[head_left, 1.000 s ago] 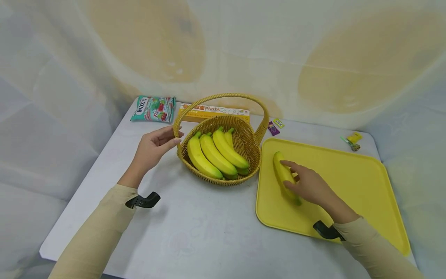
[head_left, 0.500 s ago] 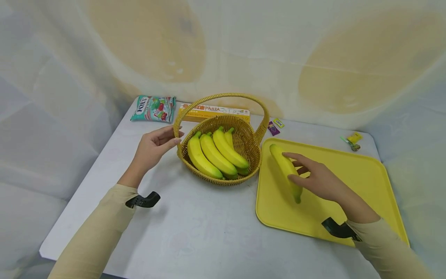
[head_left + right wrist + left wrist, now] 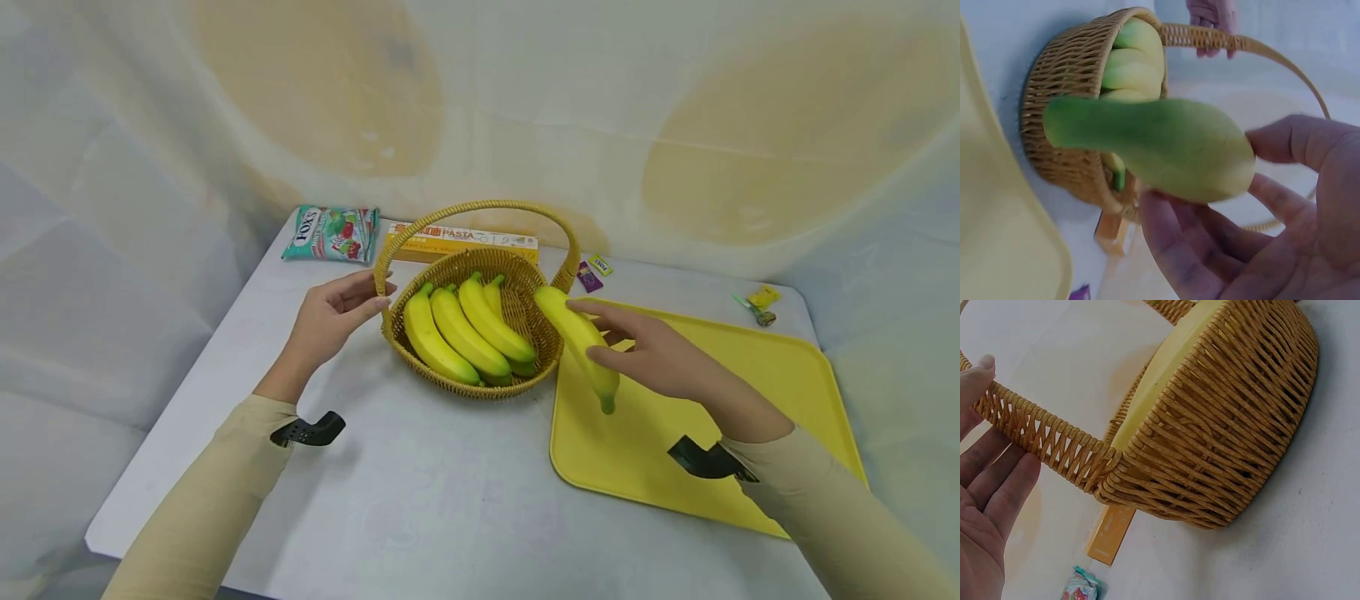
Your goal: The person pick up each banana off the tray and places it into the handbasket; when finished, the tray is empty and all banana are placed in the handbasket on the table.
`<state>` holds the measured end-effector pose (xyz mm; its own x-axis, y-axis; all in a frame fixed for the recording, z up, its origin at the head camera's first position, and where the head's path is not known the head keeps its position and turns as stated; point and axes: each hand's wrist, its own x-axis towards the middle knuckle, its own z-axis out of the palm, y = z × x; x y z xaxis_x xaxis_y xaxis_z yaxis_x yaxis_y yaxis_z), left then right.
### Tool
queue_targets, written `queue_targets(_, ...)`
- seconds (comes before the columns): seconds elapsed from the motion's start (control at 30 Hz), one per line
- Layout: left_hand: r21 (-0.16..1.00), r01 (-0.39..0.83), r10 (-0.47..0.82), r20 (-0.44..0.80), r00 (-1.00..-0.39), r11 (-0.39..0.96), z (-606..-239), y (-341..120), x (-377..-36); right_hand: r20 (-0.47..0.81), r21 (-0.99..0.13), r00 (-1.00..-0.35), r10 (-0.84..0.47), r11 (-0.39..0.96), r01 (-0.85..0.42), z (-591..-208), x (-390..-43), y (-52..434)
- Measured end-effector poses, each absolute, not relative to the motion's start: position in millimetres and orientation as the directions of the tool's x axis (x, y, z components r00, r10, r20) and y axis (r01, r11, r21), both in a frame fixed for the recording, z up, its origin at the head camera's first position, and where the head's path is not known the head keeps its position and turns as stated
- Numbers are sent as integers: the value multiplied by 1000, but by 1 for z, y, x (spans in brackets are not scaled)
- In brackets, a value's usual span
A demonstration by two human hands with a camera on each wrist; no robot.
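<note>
My right hand [image 3: 645, 354] grips a yellow banana [image 3: 579, 343] and holds it in the air at the right rim of the wicker basket [image 3: 551, 354], above the left edge of the yellow tray [image 3: 750, 392]. In the right wrist view the banana [image 3: 1154, 147] lies between thumb and fingers, with the basket [image 3: 1063, 94] beyond it. The basket holds several bananas [image 3: 457, 333]. My left hand [image 3: 330, 321] rests with straight fingers against the left foot of the basket handle [image 3: 382, 271]. In the left wrist view the fingers [image 3: 988, 481] touch the handle [image 3: 1041, 434].
A green sweets bag [image 3: 330, 235] and an orange pasta box [image 3: 461, 242] lie behind the basket. Small wrapped sweets [image 3: 592, 271] sit near the tray's far corner, more [image 3: 759, 302] at the far right. The white table [image 3: 420, 492] meets draped cloth walls.
My right hand has lifted the banana off the tray and carried it left and away from me to the basket's right rim. The left hand has not moved.
</note>
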<state>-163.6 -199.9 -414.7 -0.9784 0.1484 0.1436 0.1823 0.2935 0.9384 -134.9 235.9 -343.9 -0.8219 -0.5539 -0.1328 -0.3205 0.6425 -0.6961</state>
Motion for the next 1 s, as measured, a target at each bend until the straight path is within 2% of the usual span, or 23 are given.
queue_targets(0.37,937,188,155,148,-977,293,-417,-201,-165,-112,-585,-816,-568,701,-408,-338,-173,176)
queue_targets(0.73,939,202,166,160,-973,277,-419,-202,-165,-218,-554,-819,-532,757,-345,-360,-207,146)
queue_targets(1.0,939,208,164,167,-972,273,-418,-200,-165,-304,-536,-797,-522,785,-310,-377,-216,143)
